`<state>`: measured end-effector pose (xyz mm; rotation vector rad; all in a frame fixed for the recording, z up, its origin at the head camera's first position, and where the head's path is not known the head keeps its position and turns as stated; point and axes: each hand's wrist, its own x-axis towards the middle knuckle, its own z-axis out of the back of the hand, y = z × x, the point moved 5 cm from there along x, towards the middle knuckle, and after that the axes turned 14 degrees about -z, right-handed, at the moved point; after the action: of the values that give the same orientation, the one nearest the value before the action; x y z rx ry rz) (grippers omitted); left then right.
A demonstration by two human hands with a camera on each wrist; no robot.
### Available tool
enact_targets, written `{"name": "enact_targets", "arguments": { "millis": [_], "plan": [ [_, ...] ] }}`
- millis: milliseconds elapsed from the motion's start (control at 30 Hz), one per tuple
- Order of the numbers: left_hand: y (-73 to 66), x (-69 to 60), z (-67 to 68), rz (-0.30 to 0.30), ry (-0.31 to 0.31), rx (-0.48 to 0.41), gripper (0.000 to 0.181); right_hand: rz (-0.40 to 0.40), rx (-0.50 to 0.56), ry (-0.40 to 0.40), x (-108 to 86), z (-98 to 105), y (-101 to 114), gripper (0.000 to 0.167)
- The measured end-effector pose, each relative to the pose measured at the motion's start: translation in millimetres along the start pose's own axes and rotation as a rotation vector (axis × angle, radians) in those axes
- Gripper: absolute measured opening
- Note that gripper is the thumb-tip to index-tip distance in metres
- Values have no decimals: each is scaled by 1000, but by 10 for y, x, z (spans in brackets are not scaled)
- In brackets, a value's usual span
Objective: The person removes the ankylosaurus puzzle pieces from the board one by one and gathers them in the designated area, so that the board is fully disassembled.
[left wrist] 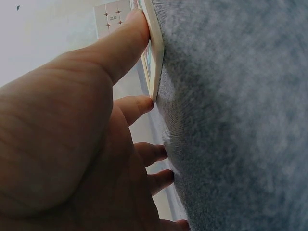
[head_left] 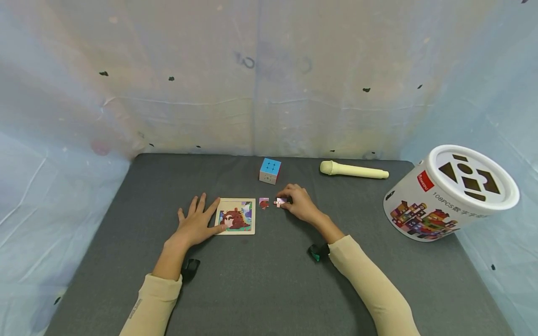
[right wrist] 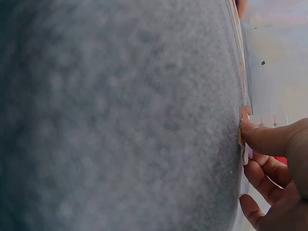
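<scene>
My left hand [head_left: 191, 228] lies spread on the left side of a square jigsaw puzzle board [head_left: 254, 217], its thumb on the lower left of the picture. The index fingertip touches the board's upper left edge, while the other fingers rest on the cloth. A brown animal picture fills the pale frame. Just right of the board lies a loose puzzle piece [head_left: 264, 202], pink and reddish-brown. Further right, my right hand [head_left: 300, 203] pinches a second, pinkish puzzle piece [head_left: 279, 202] between thumb and fingers, low over the table. Fingers partly cover that piece.
Behind the pieces stands a puzzle cube [head_left: 270, 171] with a blue top. A pale yellow toy microphone [head_left: 355, 170] lies at the back right. A large white block tub [head_left: 445, 200] with shaped holes in its lid stands at the right edge of the grey-covered table [head_left: 252, 289].
</scene>
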<state>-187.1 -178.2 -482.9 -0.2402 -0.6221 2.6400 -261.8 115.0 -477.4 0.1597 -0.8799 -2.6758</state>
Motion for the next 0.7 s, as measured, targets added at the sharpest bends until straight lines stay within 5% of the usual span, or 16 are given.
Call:
{"name": "enact_targets", "arguments": {
  "millis": [700],
  "plan": [
    [-1,-4,-5,-2,-6,-5,90,24,36,1,-18,16,-8,22]
  ]
}}
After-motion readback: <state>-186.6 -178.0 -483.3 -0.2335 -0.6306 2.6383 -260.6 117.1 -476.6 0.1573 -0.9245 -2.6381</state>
